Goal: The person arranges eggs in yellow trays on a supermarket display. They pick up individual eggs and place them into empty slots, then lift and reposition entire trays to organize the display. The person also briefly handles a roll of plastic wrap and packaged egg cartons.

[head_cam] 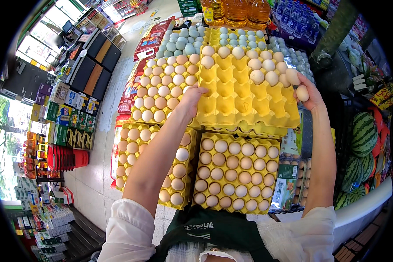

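Note:
My left hand (pixel 193 100) grips the left edge of a yellow egg tray (pixel 245 104), thumb over its rim. At the tray's right edge, my right hand (pixel 309 93) holds a brown egg (pixel 302 93); another egg (pixel 292 76) lies against its fingers by the tray's corner. Eggs sit along the tray's far side and right part, while its near cups hold none. Below it is a full yellow tray of brown eggs (pixel 244 177). More full trays of eggs (pixel 163 91) stand to the left, partly behind my left forearm.
Pale blue-green eggs (pixel 180 45) fill trays farther back, before large bottles of yellow oil (pixel 235 13). Boxed eggs (pixel 287 183) lie at the right. Watermelons (pixel 364 134) stand farther right beside a white rail (pixel 363 203). Red shopping baskets (pixel 65 158) and stacked cartons are across the aisle at left.

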The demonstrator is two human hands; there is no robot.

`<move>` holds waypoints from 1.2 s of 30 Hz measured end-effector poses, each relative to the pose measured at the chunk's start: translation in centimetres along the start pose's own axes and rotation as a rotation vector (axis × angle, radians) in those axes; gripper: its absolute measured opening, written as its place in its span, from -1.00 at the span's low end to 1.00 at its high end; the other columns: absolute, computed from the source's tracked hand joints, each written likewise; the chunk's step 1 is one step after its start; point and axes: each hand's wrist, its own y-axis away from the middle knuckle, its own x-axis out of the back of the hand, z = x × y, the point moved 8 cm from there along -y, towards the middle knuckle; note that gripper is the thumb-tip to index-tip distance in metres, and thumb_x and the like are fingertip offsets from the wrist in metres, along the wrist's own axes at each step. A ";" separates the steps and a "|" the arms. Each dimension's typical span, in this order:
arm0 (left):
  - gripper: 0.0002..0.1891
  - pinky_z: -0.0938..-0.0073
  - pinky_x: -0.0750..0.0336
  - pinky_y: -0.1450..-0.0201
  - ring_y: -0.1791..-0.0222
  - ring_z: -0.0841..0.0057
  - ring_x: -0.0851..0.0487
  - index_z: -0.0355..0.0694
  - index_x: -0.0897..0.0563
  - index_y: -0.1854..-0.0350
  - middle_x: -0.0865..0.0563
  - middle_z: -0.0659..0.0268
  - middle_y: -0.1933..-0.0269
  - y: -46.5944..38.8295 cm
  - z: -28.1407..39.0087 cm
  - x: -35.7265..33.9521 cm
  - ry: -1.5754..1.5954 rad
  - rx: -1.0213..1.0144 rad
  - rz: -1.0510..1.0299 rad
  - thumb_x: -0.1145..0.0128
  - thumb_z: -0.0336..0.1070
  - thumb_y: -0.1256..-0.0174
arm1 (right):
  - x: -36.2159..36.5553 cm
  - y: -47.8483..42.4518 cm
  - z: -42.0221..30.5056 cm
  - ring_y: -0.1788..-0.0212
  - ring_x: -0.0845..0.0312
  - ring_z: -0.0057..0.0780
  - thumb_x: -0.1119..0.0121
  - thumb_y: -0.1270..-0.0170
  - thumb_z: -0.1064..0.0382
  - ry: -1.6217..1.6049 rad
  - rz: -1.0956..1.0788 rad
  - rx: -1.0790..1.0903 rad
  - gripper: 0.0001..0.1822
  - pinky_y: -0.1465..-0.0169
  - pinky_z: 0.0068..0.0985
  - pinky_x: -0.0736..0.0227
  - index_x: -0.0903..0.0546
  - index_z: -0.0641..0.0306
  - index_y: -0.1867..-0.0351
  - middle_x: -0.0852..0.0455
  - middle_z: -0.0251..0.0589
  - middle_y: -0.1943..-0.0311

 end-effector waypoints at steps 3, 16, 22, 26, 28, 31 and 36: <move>-0.58 0.36 -0.50 0.09 0.07 0.40 -0.53 -0.28 -0.35 -0.10 -0.52 0.20 0.02 2.7 1.9 -0.8 -0.006 -0.070 0.017 0.00 -0.43 -0.13 | -0.7 1.1 -1.2 0.68 -0.46 -0.58 -0.13 -0.12 -0.08 -0.001 -0.019 0.054 -0.53 0.69 -0.66 -0.27 -0.47 0.26 0.11 -0.55 -0.31 0.51; -0.51 0.30 -0.51 0.02 0.04 0.29 -0.56 -0.34 -0.36 -0.11 -0.55 0.11 0.02 21.3 0.2 13.9 0.139 -0.137 0.033 0.15 -0.59 -0.01 | -17.2 14.6 4.3 0.53 -0.54 -0.57 -0.21 -0.07 0.19 -0.194 -0.476 -0.026 -0.37 0.47 -0.64 -0.49 -0.28 0.42 -0.15 -0.56 -0.10 0.21; -0.48 0.22 -0.51 0.00 0.03 0.22 -0.55 -0.36 -0.33 -0.10 -0.53 0.07 -0.01 28.5 -3.0 20.8 0.168 -0.119 0.121 0.20 -0.61 0.04 | -23.5 17.3 11.3 0.56 -0.51 -0.59 -0.21 -0.06 0.13 -0.277 -0.601 -0.179 -0.32 0.50 -0.69 -0.46 -0.24 0.45 -0.15 -0.54 -0.11 0.26; -0.45 0.24 -0.50 0.01 0.06 0.22 -0.56 -0.34 -0.32 -0.13 -0.53 0.08 0.00 29.6 -6.1 23.1 0.267 -0.106 0.131 0.22 -0.62 0.06 | -25.5 17.7 13.5 0.58 -0.47 -0.69 -0.24 -0.04 0.04 -0.209 -0.585 -0.230 -0.44 0.54 -0.76 -0.40 -0.43 0.41 0.02 -0.55 -0.24 0.34; -0.44 0.25 -0.50 0.01 0.05 0.23 -0.56 -0.34 -0.31 -0.14 -0.52 0.08 -0.01 29.7 -7.2 23.3 0.277 -0.106 0.169 0.22 -0.62 0.06 | -25.6 17.6 14.1 0.58 -0.47 -0.69 -0.23 -0.06 0.06 -0.168 -0.574 -0.260 -0.50 0.54 -0.76 -0.40 -0.46 0.40 0.06 -0.56 -0.24 0.35; -0.44 0.27 -0.51 0.01 0.05 0.24 -0.55 -0.32 -0.29 -0.15 -0.51 0.09 -0.02 29.0 -8.6 24.7 0.283 -0.101 0.190 0.21 -0.62 0.05 | -25.3 17.4 14.6 0.59 -0.47 -0.68 -0.21 -0.08 0.10 -0.125 -0.547 -0.321 -0.56 0.54 -0.75 -0.42 -0.49 0.38 0.09 -0.57 -0.24 0.36; -0.44 0.30 -0.52 0.04 0.06 0.26 -0.55 -0.29 -0.26 -0.16 -0.49 0.12 -0.01 28.7 -9.0 24.6 0.318 -0.062 0.194 0.22 -0.63 0.03 | -22.5 13.8 13.2 0.45 -0.52 -0.64 -0.23 -0.06 0.13 0.067 -0.468 -0.323 -0.59 0.45 -0.68 -0.47 -0.51 0.35 0.11 -0.59 -0.27 0.31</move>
